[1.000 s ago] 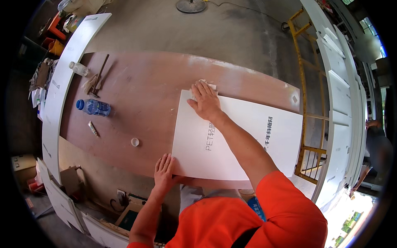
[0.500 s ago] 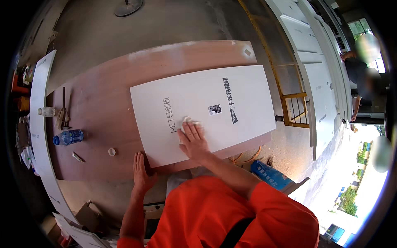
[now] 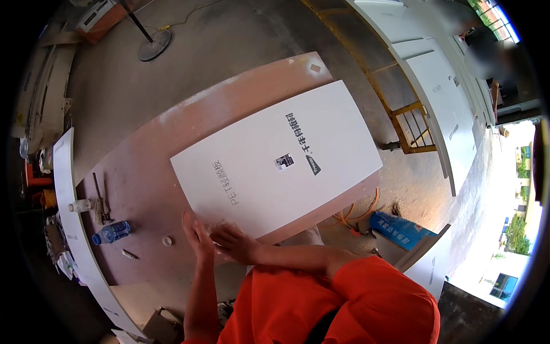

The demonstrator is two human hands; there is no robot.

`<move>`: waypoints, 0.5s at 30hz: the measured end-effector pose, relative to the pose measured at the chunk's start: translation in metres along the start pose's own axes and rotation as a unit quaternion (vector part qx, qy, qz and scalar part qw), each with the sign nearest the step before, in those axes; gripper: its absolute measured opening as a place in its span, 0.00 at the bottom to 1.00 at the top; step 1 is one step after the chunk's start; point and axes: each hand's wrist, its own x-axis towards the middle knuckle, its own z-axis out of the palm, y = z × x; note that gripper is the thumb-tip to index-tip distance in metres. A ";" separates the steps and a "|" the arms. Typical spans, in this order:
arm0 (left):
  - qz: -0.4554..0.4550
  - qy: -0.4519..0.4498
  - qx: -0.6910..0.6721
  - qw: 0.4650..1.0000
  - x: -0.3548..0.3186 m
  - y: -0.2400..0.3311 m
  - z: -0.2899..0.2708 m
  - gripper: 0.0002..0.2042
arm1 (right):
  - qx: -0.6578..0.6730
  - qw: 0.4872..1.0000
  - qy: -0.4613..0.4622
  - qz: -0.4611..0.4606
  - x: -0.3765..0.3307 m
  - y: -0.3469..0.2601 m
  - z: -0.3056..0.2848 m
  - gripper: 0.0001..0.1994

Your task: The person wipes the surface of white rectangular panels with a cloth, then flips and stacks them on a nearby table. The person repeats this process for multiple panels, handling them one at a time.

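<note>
A white rectangular panel, printed with dark lettering and a small square code, lies flat on a reddish-brown worktable. My left hand is at the panel's near left corner, its fingers stretched out along the edge. Beside it, my right hand is over the same corner, fingers bent and close together. A pale, thin wad shows partly at those fingers, blurred against the white panel; its material is unclear. The two hands almost meet.
Left on the table are a blue-labelled bottle, a small round cap, a small tube, a clear jar and a hammer-like tool. White panels lie at the right beside a yellow metal frame. A person stands beyond.
My right hand has moved from the panel's middle toward me and left, to the near corner by my left hand. The view has turned, so the table appears tilted.
</note>
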 end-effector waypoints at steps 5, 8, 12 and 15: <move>0.016 0.033 0.123 0.992 0.039 0.021 0.035 0.29 | -0.080 0.988 -0.018 0.134 0.107 0.119 -0.077 0.38; 0.083 0.003 0.360 0.929 0.036 0.016 0.062 0.33 | -0.177 0.948 0.009 0.265 0.080 0.244 -0.158 0.38; 0.085 0.009 0.418 0.904 0.034 0.003 0.076 0.36 | -0.229 0.832 0.093 0.497 -0.027 0.382 -0.276 0.35; 0.086 0.013 0.423 0.902 0.033 0.004 0.075 0.37 | -0.231 0.777 0.176 0.558 -0.113 0.410 -0.286 0.35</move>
